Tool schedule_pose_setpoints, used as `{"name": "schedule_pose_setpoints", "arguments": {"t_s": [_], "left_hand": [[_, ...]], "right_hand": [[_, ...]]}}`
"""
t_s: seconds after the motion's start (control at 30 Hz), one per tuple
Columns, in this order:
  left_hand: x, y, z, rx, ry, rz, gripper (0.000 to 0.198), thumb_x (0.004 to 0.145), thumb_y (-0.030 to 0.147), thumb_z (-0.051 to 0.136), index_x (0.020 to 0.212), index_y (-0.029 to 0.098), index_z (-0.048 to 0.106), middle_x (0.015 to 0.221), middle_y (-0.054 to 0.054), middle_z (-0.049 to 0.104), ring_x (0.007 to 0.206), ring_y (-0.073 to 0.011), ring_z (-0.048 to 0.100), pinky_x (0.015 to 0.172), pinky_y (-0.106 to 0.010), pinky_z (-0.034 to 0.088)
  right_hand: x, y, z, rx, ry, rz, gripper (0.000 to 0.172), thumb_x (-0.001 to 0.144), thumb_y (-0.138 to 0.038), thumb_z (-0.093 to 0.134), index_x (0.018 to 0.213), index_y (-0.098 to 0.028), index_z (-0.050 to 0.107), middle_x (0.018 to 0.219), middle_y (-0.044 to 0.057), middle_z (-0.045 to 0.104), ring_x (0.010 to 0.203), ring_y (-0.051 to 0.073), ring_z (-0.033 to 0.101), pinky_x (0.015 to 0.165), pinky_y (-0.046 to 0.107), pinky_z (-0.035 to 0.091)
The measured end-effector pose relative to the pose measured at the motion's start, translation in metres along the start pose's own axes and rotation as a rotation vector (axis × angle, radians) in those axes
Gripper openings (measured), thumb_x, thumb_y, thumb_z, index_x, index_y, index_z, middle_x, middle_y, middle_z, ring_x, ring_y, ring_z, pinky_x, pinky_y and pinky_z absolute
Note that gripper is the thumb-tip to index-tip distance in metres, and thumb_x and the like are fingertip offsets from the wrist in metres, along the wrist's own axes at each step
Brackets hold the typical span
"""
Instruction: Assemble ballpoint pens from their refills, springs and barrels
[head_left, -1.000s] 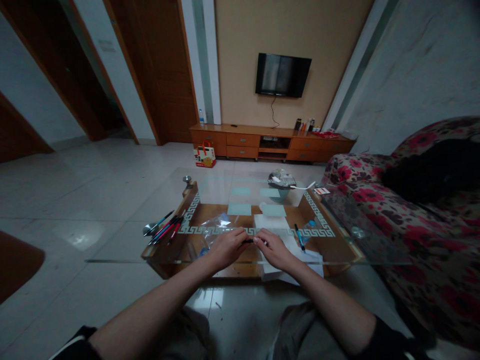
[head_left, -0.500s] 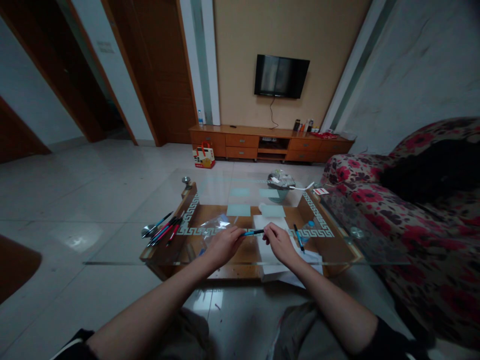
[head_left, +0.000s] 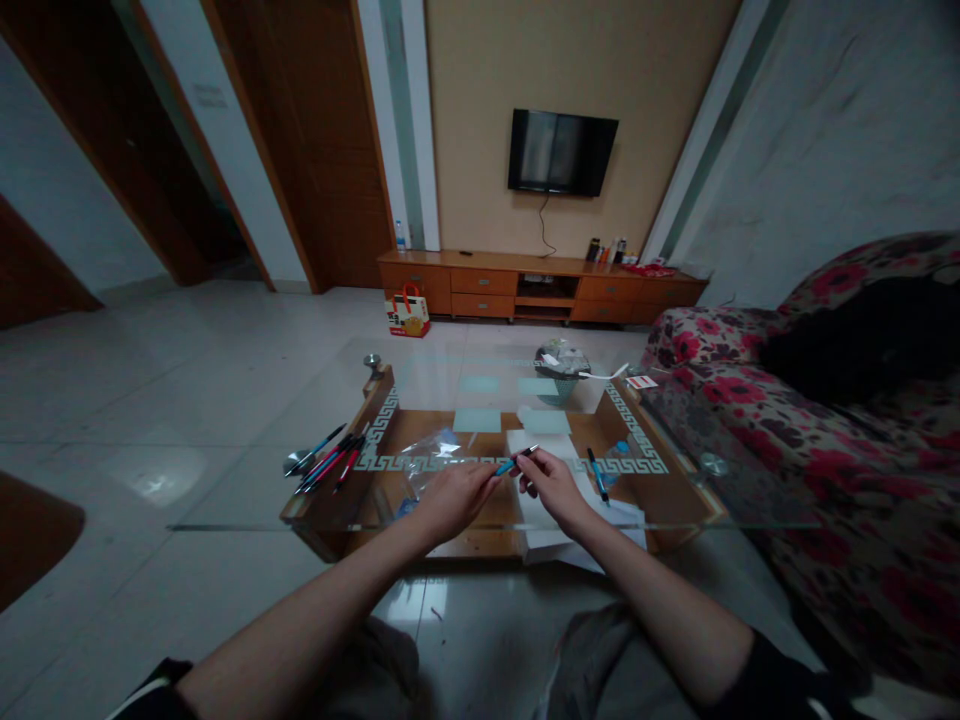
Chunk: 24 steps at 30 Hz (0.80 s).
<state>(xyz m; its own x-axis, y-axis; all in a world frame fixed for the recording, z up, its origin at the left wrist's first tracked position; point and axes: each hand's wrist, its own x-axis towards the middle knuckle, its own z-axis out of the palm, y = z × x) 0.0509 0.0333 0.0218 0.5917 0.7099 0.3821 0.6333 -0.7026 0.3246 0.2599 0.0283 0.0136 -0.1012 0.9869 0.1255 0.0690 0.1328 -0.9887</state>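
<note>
Over the near part of the glass coffee table [head_left: 247, 490], my left hand [head_left: 454, 497] pinches the end of a blue pen [head_left: 514, 462], which slants up to the right. My right hand [head_left: 553, 486] is closed beside it, fingertips at the pen's black far end. A second blue pen [head_left: 598, 473] lies on the glass just right of my right hand. White paper [head_left: 536, 445] shows beneath the hands. A crumpled clear plastic bag [head_left: 435, 450] lies left of the hands.
Several red and blue pens [head_left: 330, 460] lie grouped at the table's left end. A glass dish with scraps [head_left: 562, 362] stands at the far side. A floral sofa [head_left: 817, 430] runs along the right. Tiled floor spreads left; a TV cabinet [head_left: 540, 285] stands at the far wall.
The pen, held low and level between both hands, has been lifted and tilted up to the right. My right hand has shifted slightly up and away along it.
</note>
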Motion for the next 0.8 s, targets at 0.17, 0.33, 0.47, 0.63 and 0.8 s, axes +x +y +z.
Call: {"name": "schedule_pose_setpoints", "arguments": {"t_s": [0.17,0.33,0.47,0.63,0.8], "left_hand": [[-0.002,-0.001,-0.001,-0.012,-0.070,0.039,0.053,0.092,0.038,0.058,0.141,0.026,0.043,0.111,-0.006,0.070,0.098,-0.0227,0.067,0.084,-0.033,0.051],[-0.001,0.002,-0.005,-0.003,-0.117,0.168,0.048,0.089,0.038,0.063,0.134,0.027,0.049,0.115,-0.007,0.066,0.105,-0.0234,0.063,0.089,-0.034,0.048],[0.000,0.005,-0.008,0.025,-0.126,0.225,0.053,0.087,0.041,0.065,0.135,0.025,0.048,0.112,-0.008,0.066,0.107,-0.0244,0.062,0.091,-0.034,0.046],[0.001,0.005,-0.010,0.013,-0.124,0.228,0.047,0.086,0.043,0.067,0.127,0.025,0.054,0.108,-0.007,0.066,0.102,-0.0236,0.063,0.087,-0.033,0.047],[0.001,0.003,-0.010,0.023,-0.123,0.236,0.046,0.084,0.041,0.071,0.124,0.025,0.056,0.110,-0.008,0.067,0.103,-0.0246,0.063,0.089,-0.035,0.047]], "right_hand": [[0.002,0.002,-0.004,-0.050,0.145,-0.001,0.044,0.084,-0.061,0.058,0.070,-0.020,0.056,0.064,0.001,0.061,0.054,0.014,0.052,0.051,0.026,0.039],[0.004,0.008,-0.010,-0.110,0.240,-0.021,0.045,0.084,-0.061,0.059,0.065,-0.021,0.052,0.060,0.000,0.058,0.053,0.014,0.050,0.053,0.026,0.040],[0.004,0.007,-0.009,-0.123,0.237,-0.023,0.045,0.083,-0.062,0.060,0.064,-0.021,0.052,0.059,0.000,0.057,0.054,0.015,0.050,0.053,0.026,0.040],[0.003,0.008,-0.007,-0.158,0.210,-0.037,0.044,0.084,-0.059,0.060,0.065,-0.021,0.054,0.059,0.000,0.058,0.055,0.015,0.051,0.054,0.026,0.040],[0.001,0.006,-0.006,-0.189,0.174,-0.056,0.044,0.086,-0.059,0.057,0.065,-0.021,0.056,0.060,0.000,0.059,0.057,0.016,0.053,0.056,0.027,0.041]]}}
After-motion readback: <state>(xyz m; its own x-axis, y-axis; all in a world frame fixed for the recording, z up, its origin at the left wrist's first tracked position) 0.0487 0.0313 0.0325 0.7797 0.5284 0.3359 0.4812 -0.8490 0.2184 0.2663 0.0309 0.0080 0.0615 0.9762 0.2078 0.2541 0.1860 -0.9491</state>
